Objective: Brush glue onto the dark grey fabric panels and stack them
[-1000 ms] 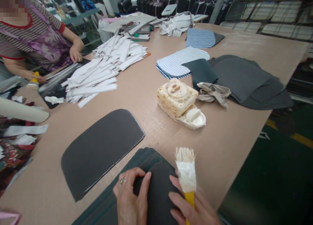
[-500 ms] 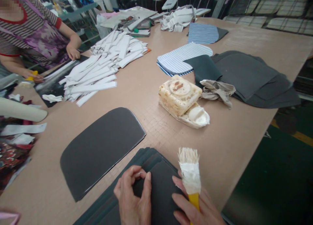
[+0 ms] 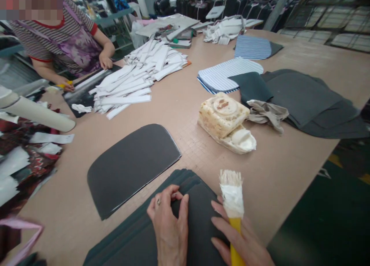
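Observation:
In front of me lies a layered stack of dark grey panels (image 3: 131,239) with rounded corners. My left hand (image 3: 170,223) rests on it, thumb and fingers curled together at the top panel's edge; exactly what the fingertips pinch is partly hidden. My right hand (image 3: 241,237) holds a paintbrush (image 3: 232,198) upright, with a yellow handle, a white-wrapped neck and pale bristles. Its fingertips reach to the right edge of the stack. Just beyond, to the left, a separate dark panel (image 3: 134,168) with rounded corners lies flat on the table.
A stained, cut-open plastic jug (image 3: 224,114) with white paste stands mid-table beside a crumpled rag (image 3: 268,114). Dark sheets (image 3: 312,98) and striped pieces (image 3: 228,73) lie behind. White strips (image 3: 138,79) are heaped near a co-worker (image 3: 78,46). The table's right edge (image 3: 303,196) drops to a green floor.
The view has turned slightly left, so things appear further right. Both hands keep nearly the same place on the stack, and the brush stays in my right hand.

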A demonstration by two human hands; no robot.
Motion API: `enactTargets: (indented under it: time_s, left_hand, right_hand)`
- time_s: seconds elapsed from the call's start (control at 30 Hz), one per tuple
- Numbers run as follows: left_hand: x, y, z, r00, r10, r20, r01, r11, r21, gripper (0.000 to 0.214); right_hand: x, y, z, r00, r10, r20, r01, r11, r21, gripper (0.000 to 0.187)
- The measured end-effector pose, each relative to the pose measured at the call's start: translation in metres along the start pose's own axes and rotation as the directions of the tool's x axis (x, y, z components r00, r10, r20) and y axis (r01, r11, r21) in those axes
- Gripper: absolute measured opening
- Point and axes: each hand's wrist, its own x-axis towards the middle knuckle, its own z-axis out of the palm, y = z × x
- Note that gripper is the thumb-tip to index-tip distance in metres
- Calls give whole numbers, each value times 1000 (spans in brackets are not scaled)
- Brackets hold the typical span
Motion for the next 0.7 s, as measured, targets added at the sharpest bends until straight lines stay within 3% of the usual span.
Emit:
enactTargets:
  time_s: [0.1, 0.2, 0.3, 0.4, 0.53, 0.7]
  left_hand:
    - [-2, 1, 1, 999, 40, 1, -40, 996, 75, 21]
    - [-7, 6, 0, 1000, 28, -4, -27, 991, 133, 28]
    - [-12, 12, -3, 1000, 13, 6, -14, 987, 158, 35]
    - [-21, 14, -10, 995, 92, 43, -100, 971, 218, 43]
    - [-46, 11, -21, 957, 229, 178, -273, 917, 290, 48]
    - [-73, -2, -38, 974, 83, 209, -150, 933, 328, 62]
  right_hand:
    - [-2, 0, -2, 999, -36, 29, 37, 999, -33, 22]
    - [-4, 1, 5, 997, -68, -22, 65, 992, -108, 17]
    - [-5, -1, 19, 994, -80, -70, 78, 997, -29, 22]
    - [-8, -3, 31, 995, -100, 11, 99, 990, 96, 31]
    - [-21, 7, 39, 987, -79, 137, 53, 982, 182, 32]
    - [-37, 43, 55, 979, -111, 170, 87, 986, 141, 30]
